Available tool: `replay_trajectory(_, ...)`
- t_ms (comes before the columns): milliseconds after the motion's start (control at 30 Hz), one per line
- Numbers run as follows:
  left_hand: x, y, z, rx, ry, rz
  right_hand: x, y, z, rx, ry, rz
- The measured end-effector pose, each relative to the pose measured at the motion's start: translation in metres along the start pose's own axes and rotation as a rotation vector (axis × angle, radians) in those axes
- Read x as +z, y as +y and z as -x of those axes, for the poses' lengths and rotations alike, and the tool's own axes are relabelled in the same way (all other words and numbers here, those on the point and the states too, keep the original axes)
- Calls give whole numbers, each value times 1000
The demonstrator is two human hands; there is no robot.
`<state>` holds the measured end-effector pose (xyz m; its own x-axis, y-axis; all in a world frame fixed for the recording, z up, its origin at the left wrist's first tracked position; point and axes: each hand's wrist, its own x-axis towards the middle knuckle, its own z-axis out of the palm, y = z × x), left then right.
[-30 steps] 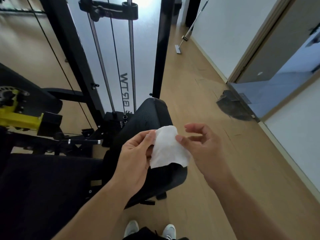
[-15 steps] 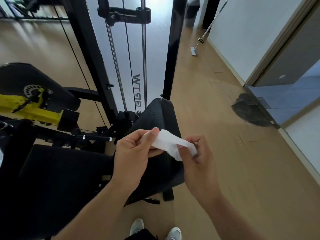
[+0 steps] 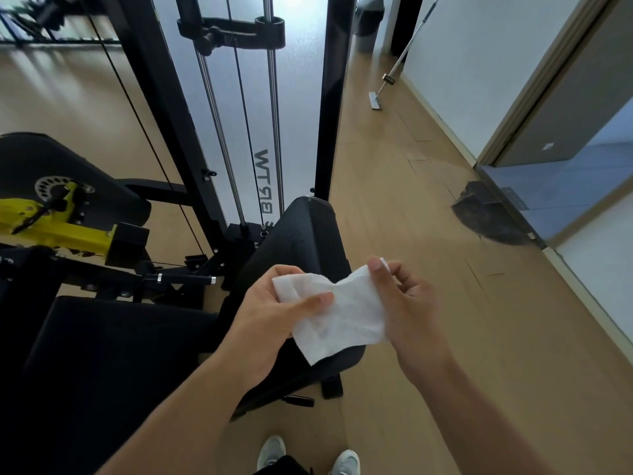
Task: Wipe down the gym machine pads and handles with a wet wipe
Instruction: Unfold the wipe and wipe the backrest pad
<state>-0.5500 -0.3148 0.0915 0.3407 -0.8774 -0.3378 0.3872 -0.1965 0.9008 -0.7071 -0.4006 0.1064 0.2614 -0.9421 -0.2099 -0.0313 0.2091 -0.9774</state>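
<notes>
Whereas 0.5 s ago the wet wipe (image 3: 337, 311) was bunched into a narrow twist btwn both hands, it's now spread back out into a loose sheet, held in mid-air just above the black back pad (image 3: 301, 241). Left hand (image 3: 274, 313) pinches the wipe's left edge w/ thumb over the top; right hand (image 3: 402, 303) pinches the upper right corner, thumb on the front, other fingers curled behind. Reads as refolding/opening to get a fresh face, so wiping proper hasn't started on this pad yet; wipe isn't touching it. Seat pad (image 3: 113, 341) sits lower left, just beside the back pad, w/ the small chrome-tipped adjuster bar (image 3: 181, 278) near its far edge. Room: open wood floor (image 3: 411, 200) to the right, well apart from the wall and doorway, so plenty of swing space that side. Left is tight: yellow bracket (image 3: 65, 228), black uprights, guide rods (image 3: 274, 132) and cable close behind the pad's top edge. Mop (image 3: 376, 99) far off, no issue.
</notes>
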Motion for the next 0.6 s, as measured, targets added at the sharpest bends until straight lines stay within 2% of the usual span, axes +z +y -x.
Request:
replay_trajectory(200,-1,-6,-5,-21,187,14,0,-3,-18,53,63,58)
replay_trajectory(267,0,-5,-6,-60,202,11,2,-3,-22,78,67,12)
replay_trajectory(333,-2,-4,-9,-131,149,102,3,-3,-24,99,72,-26)
replay_trajectory(500,-3,4,0,-283,-220,317,7,0,-27,97,60,-81)
replay_trajectory(600,0,2,1,-277,-233,257,8,0,-30,94,55,-81)
